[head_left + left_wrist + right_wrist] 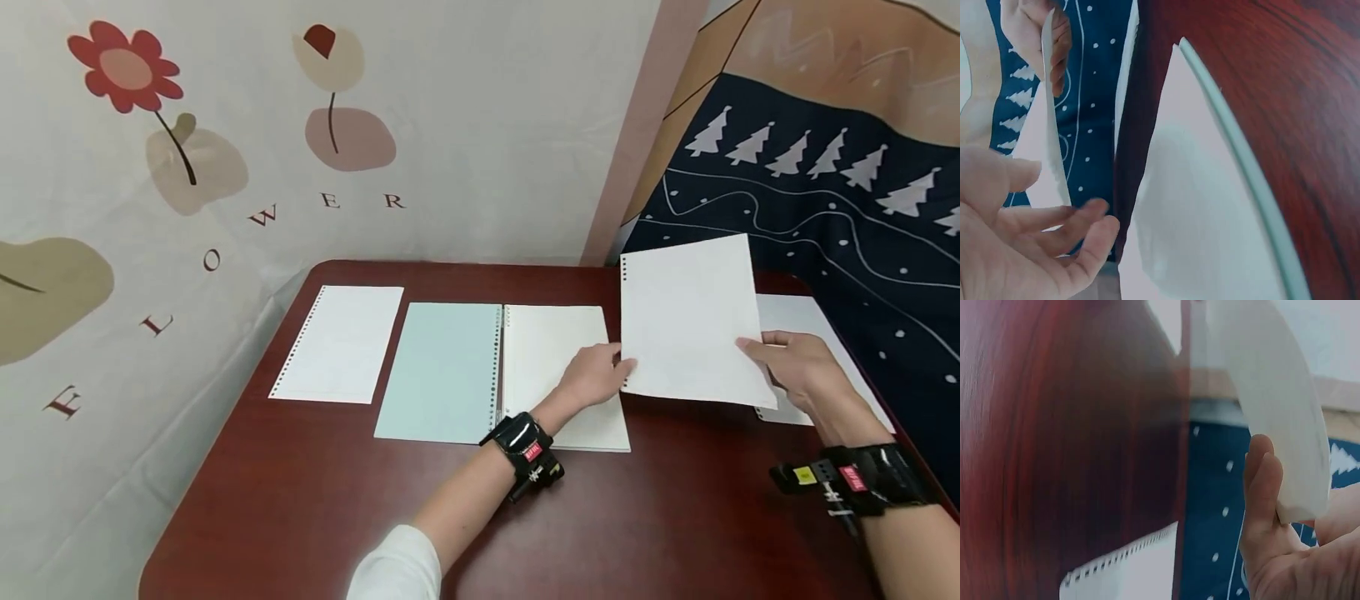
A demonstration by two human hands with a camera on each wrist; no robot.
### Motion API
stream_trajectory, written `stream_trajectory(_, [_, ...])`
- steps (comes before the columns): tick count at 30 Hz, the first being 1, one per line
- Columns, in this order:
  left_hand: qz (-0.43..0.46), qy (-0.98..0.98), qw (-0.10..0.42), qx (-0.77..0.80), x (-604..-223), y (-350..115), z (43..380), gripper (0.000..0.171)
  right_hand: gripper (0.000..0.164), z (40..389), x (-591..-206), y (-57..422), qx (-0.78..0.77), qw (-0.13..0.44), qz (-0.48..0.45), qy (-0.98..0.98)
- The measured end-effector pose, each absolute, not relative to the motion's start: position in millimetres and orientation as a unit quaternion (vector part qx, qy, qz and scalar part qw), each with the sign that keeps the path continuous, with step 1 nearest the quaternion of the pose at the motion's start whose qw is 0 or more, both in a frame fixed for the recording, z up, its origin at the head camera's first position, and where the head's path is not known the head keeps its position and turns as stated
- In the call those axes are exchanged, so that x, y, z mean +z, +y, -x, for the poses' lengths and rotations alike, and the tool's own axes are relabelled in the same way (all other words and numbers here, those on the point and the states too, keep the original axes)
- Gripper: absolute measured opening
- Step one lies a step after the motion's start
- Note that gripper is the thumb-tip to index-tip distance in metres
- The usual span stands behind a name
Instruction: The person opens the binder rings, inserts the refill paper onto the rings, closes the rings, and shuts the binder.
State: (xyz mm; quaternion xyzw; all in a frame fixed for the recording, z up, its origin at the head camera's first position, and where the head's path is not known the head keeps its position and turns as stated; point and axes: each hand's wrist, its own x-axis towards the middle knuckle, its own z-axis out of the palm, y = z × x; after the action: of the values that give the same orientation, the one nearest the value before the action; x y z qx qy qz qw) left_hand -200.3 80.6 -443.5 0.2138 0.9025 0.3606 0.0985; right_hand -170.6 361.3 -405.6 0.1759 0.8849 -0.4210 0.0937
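Note:
A loose white sheet of paper (686, 321), with punched holes down its left side, is held up over the right half of the table. My left hand (592, 375) pinches its lower left edge, thumb in front. On the sheet's right edge, my right hand (798, 371) grips with the thumb on the near face; its fingers (1264, 487) show against the sheet's other face in the right wrist view. Below my left forearm lies an open notebook, its mint-green cover (442, 367) to the left and white pages (547, 350) to the right of the binding.
Another white hole-punched sheet (337, 342) lies at the table's left. A further one (798, 321) lies at the right edge, partly behind my right hand. The dark red table (337, 500) meets a light flower-print cloth (480, 125) and a navy tree-print cloth (885, 275).

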Motion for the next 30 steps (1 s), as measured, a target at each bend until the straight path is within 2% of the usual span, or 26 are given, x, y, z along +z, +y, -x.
stream_trajectory(6, [-0.128, 0.855, 0.099, 0.493, -438.3, 51.0, 206.9, 0.047, 0.084, 168.2, -406.6, 327.4, -0.459, 0.100, -0.136, 0.872])
stream_trajectory(12, [-0.087, 0.840, 0.151, 0.515, -432.8, 3.2, 203.1, 0.050, 0.072, 162.3, -411.4, 291.9, -0.470, 0.117, -0.086, 0.870])
stream_trajectory(20, [-0.081, 0.854, 0.172, 0.484, -426.6, -49.5, 193.6, 0.048, 0.058, 157.9, -420.1, 251.4, -0.505, 0.112, -0.054, 0.854])
stream_trajectory(27, [-0.082, 0.861, 0.167, 0.473, -431.9, -68.1, 189.9, 0.041, 0.054, 161.2, -426.1, 231.9, -0.500, 0.111, -0.057, 0.857])
stream_trajectory(30, [-0.091, 0.870, 0.161, 0.457, -434.4, -74.4, 187.3, 0.033, 0.049, 162.2, -429.1, 223.2, -0.500, 0.112, -0.059, 0.856])
